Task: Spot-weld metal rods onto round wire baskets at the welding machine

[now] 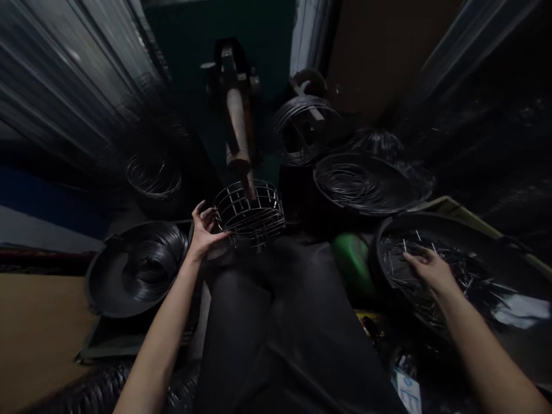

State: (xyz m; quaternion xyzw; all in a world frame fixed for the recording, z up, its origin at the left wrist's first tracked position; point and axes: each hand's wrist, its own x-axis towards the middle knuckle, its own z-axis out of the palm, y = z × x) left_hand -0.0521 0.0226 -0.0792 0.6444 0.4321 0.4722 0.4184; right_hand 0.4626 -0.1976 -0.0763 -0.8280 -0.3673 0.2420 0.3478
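Note:
A round wire basket [250,215] with an open grid wall sits in front of my knees, under the end of a machine's arm [236,121]. My left hand [204,230] grips its left side, the thumb low and the fingers higher up. Off to the right, my right hand [431,273] reaches over a wide dark basin [382,236] of loose short metal wires [470,276]. Thumb and forefinger are pinched together there, with a thin bright short wire [404,245] at their tips. The dim light blurs the finer details.
At left, a dark basin [107,287] holds coiled wire rings [157,259]. Another basin [397,195] of wire rings [349,184] stands at the back right, near a wire coil [304,109]. A green rounded object [351,261] sits beside my right leg.

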